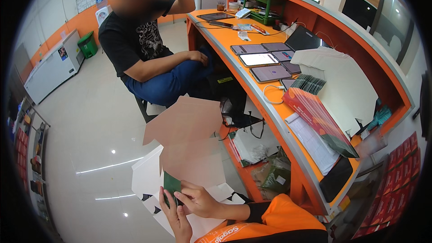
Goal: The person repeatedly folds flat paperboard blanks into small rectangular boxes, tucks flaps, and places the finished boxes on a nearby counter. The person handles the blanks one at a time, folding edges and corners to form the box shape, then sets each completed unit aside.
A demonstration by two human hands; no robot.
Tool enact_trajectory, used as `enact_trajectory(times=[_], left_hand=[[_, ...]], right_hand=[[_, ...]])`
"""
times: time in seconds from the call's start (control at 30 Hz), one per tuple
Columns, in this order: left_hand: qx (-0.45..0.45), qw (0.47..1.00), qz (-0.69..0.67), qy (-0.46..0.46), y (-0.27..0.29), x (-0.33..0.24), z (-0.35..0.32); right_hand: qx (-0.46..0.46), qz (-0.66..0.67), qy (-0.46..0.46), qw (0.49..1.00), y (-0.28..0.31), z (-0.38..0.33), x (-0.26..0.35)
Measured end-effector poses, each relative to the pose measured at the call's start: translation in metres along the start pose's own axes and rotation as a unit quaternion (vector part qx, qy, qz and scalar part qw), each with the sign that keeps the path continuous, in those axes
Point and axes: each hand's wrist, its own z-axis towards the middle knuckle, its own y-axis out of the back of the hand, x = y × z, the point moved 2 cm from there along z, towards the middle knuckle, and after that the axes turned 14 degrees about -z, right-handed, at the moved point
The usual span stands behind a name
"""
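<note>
My left hand [174, 218] and my right hand [201, 200] meet low in the view, both gripping a small dark green packet [171, 184]. The packet stands upright at the mouth of an unfolded cardboard box [191, 139], brown inside and white with black marks outside. The box's flaps spread up and away from my hands. An orange sleeve covers my right forearm.
A seated person [144, 49] in a black shirt and blue trousers faces the curved orange counter [288, 128]. On it lie several tablets [270, 73], a white cable, a stack of green packets [310, 83], red packets [315, 112], a flat white carton [344, 81] and a notepad.
</note>
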Motion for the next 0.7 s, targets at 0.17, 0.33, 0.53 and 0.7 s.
enact_trajectory(times=[0.17, 0.33, 0.53, 0.7], left_hand=[[0.019, 0.995, 0.089, -0.042, -0.005, -0.001, 0.0], [0.002, 0.996, 0.071, -0.055, -0.013, -0.008, -0.005], [-0.061, 0.99, 0.077, -0.098, -0.009, 0.001, -0.002], [-0.068, 0.995, 0.016, -0.074, 0.004, 0.005, -0.003]], right_hand=[[0.019, 0.04, -0.064, 0.997, 0.009, 0.004, 0.015], [0.023, 0.055, -0.053, 0.997, 0.007, 0.004, 0.015], [0.052, 0.054, -0.035, 0.997, 0.003, -0.001, 0.02], [0.069, 0.083, -0.046, 0.993, 0.0, 0.001, 0.032]])
